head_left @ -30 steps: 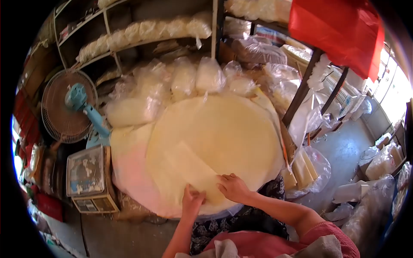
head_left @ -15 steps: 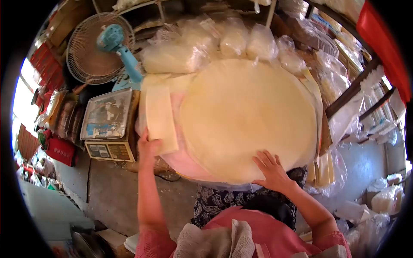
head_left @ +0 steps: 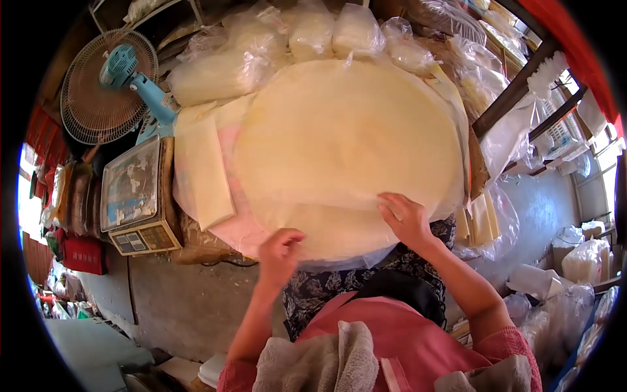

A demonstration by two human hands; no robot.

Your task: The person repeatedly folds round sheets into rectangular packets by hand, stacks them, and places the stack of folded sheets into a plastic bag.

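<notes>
A broad stack of thin, round, cream sheets (head_left: 353, 130) lies before me. The near part of the top sheet is folded back as a flap. My right hand (head_left: 406, 221) has its fingers closed on the right end of that flap. At the stack's near left edge is my left hand (head_left: 279, 253), its fingers curled together; anything between them is too small to make out. A long folded cream strip (head_left: 206, 173) rests to the left, partly over a pink sheet (head_left: 240, 228).
Filled clear plastic bags (head_left: 310, 32) line the far side. A blue fan (head_left: 121, 68) and a scale with a worn metal tray (head_left: 132, 186) stand left. More folded pieces (head_left: 482, 219) lie in plastic at right, near a dark post (head_left: 516, 88).
My left hand has let go of the folded strip at the left and moved right to the stack's near edge. My right hand has closed, and the top sheet's near part now shows a fold.
</notes>
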